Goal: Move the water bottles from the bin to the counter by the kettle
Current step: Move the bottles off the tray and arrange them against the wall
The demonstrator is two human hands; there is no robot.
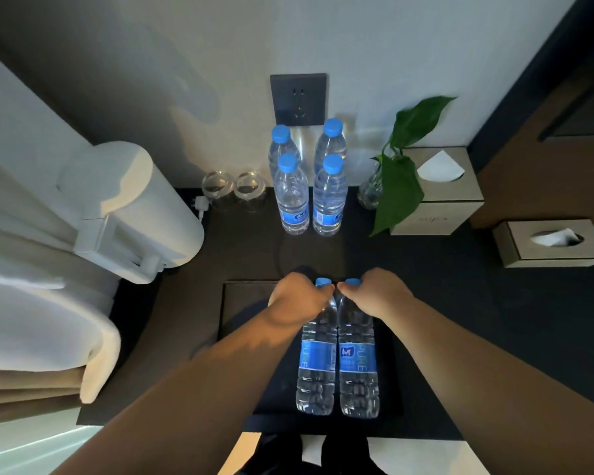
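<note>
Two clear water bottles with blue caps and blue labels stand side by side over a dark bin [240,303] near the counter's front. My left hand [297,299] grips the neck of the left bottle [318,365]. My right hand [374,293] grips the neck of the right bottle [357,368]. Several matching bottles [306,186] stand upright in a tight group at the back of the dark counter [460,303], below a wall socket [298,99]. A white kettle [127,207] stands at the left.
Two upturned glasses [234,190] sit between the kettle and the bottles. A leafy plant in a glass vase [396,180] and two tissue boxes [436,193] [551,243] stand at the right. White folded towels [31,320] lie on the left.
</note>
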